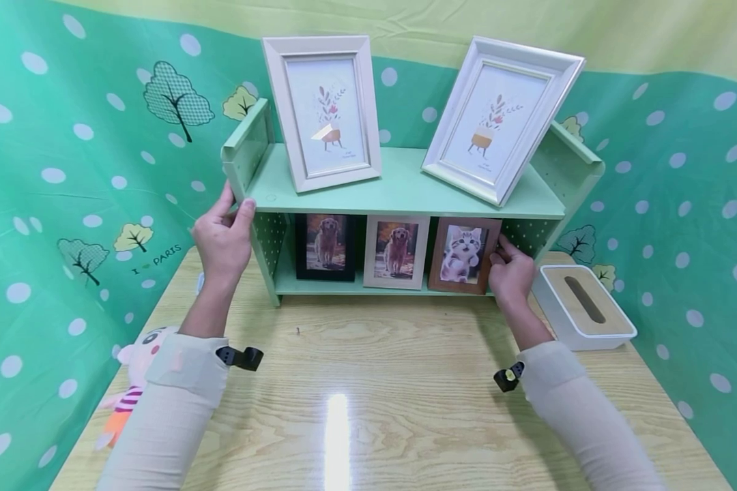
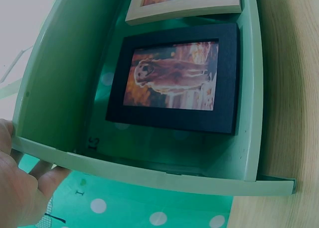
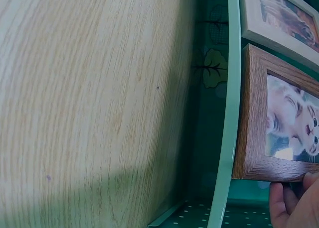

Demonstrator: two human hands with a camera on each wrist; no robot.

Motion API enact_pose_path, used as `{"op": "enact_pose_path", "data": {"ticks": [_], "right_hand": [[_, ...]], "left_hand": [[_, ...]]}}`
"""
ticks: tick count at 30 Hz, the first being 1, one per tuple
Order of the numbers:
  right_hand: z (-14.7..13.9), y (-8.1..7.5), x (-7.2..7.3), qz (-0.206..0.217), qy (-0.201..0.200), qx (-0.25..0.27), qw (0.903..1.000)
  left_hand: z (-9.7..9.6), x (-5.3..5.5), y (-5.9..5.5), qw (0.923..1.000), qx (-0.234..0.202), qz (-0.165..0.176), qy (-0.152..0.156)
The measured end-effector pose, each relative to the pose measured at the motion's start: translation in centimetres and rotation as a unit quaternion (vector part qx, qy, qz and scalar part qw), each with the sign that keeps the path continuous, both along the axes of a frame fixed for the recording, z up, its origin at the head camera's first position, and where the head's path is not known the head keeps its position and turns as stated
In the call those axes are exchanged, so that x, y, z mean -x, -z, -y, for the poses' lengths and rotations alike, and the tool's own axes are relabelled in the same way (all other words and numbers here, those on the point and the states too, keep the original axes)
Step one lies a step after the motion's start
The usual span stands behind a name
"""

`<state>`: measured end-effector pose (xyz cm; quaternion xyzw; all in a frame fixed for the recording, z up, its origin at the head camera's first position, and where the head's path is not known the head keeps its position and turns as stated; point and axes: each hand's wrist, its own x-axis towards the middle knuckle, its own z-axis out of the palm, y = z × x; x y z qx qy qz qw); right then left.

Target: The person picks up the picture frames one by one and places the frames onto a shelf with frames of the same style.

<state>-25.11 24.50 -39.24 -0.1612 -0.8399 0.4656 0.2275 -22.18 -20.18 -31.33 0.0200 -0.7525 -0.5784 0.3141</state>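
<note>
A light green two-tier shelf point(image 1: 405, 187) stands on the table. My left hand point(image 1: 222, 239) grips the front edge of its left side panel, also visible in the left wrist view. On the lower tier a black picture frame point(image 2: 177, 121) and a pale wood frame point(image 1: 396, 281), both with dog photos, stand left of a brown picture frame point(image 3: 254, 113) with a kitten photo. My right hand point(image 1: 512, 273) holds that brown frame at its right edge, fingers curled there. On the upper tier, a white frame point(image 1: 328, 179) leans at left and a silvery-white one point(image 1: 467, 183) tilts at right.
A white tissue box point(image 1: 589, 334) with a wooden lid sits right of the shelf. At the table's left edge lies a plush toy point(image 1: 132, 382), partly behind my left sleeve. Green polka-dot cloth point(image 1: 67, 204) hangs behind and along both sides of the wood-grain table point(image 1: 405, 375).
</note>
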Motion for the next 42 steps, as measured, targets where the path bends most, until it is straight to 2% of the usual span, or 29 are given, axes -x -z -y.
{"op": "enact_pose_path", "data": {"ticks": [17, 26, 31, 35, 38, 42], "right_hand": [[0.1, 0.4, 0.9, -0.002, 0.01, 0.009, 0.9999], [-0.5, -0.1, 0.3, 0.004, 0.025, 0.01, 0.9996], [-0.6, 0.0, 0.1, 0.009, 0.029, 0.01, 0.9995], [-0.4, 0.0, 0.1, 0.004, 0.017, 0.009, 0.9998], [-0.2, 0.1, 0.0, 0.01, 0.001, 0.012, 0.9999], [0.2, 0.1, -0.3, 0.017, -0.014, 0.013, 0.9997]], "left_hand": [[0.1, 0.2, 0.1, 0.9999, 0.0, 0.005, -0.009], [-0.4, 0.7, 0.3, 1.0, 0.004, -0.005, 0.004], [-0.4, 0.8, 0.3, 0.9999, 0.004, 0.003, 0.011], [0.0, 0.4, 0.1, 0.9994, -0.011, 0.014, 0.029], [0.2, 0.0, -0.2, 0.9979, -0.04, 0.016, 0.049], [0.2, -1.2, -0.4, 0.9959, -0.076, 0.032, 0.035]]}}
